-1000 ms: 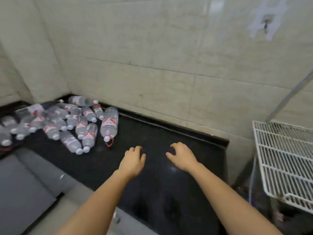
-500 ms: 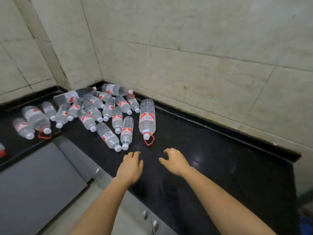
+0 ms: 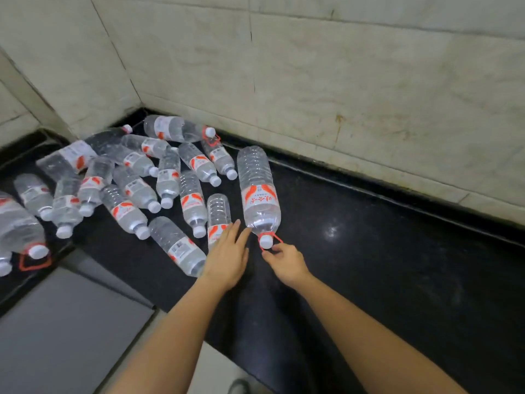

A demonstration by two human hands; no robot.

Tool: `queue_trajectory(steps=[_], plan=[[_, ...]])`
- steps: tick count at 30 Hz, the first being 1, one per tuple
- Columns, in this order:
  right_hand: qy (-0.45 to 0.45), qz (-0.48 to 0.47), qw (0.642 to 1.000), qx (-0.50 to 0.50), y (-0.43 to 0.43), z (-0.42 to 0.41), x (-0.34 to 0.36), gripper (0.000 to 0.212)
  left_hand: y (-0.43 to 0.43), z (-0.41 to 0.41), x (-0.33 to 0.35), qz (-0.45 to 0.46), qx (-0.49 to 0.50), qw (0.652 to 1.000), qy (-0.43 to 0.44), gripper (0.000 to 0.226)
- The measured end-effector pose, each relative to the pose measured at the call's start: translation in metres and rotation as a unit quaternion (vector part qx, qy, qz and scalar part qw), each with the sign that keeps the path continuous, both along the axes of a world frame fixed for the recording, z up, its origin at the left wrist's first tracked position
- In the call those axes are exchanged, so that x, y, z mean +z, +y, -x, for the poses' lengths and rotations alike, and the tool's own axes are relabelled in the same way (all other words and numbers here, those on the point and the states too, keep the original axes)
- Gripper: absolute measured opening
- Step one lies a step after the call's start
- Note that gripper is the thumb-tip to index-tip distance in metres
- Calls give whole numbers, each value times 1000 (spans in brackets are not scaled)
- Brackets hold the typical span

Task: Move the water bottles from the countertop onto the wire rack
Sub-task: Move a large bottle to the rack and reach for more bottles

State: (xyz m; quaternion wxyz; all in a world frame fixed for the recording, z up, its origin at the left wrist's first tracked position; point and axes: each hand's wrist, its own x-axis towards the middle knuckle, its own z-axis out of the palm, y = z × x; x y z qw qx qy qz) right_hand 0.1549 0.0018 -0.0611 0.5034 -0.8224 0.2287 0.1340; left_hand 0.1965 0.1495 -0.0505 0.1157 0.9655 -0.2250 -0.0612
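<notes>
Several clear water bottles with red-and-white labels lie in a heap (image 3: 136, 183) in the corner of the black countertop (image 3: 383, 265). The nearest is a large water bottle (image 3: 260, 189), on its side with its white cap toward me. My right hand (image 3: 285, 264) pinches the red carry loop at that cap. My left hand (image 3: 227, 255) is flat with its fingers spread; it lies over the neck of a small bottle (image 3: 218, 210), fingertips near the large bottle's shoulder. The wire rack is out of view.
Beige tiled walls (image 3: 341, 95) close the counter at the back and left. A grey cabinet front (image 3: 62, 336) lies below the counter edge at the lower left. Another large bottle with a red loop (image 3: 20, 226) rests at the far left.
The view has swung left and down, so the wire rack has left the frame. Both hands have reached forward to the bottles; the right hand has closed on the large bottle's red loop.
</notes>
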Motion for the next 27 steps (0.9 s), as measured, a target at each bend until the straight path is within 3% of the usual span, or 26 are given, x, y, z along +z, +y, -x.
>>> queue_trajectory(steps=[4,7,14,20,27], plan=[[13,-93,988,-122,20,-24,-17,29,9,-63,-6,-62,-137,988,-36,63],[13,-195,945,-261,34,-37,-23,24,7,-106,-7,-120,-234,963,-51,67],[19,-305,837,-454,54,-54,-26,17,10,-127,-26,-27,-293,952,-78,68],[12,-226,859,-459,38,-50,-15,24,-5,-143,-9,-76,-387,914,-96,77],[-5,-53,901,-431,-28,-1,31,38,-71,-133,25,45,-459,887,-3,88]])
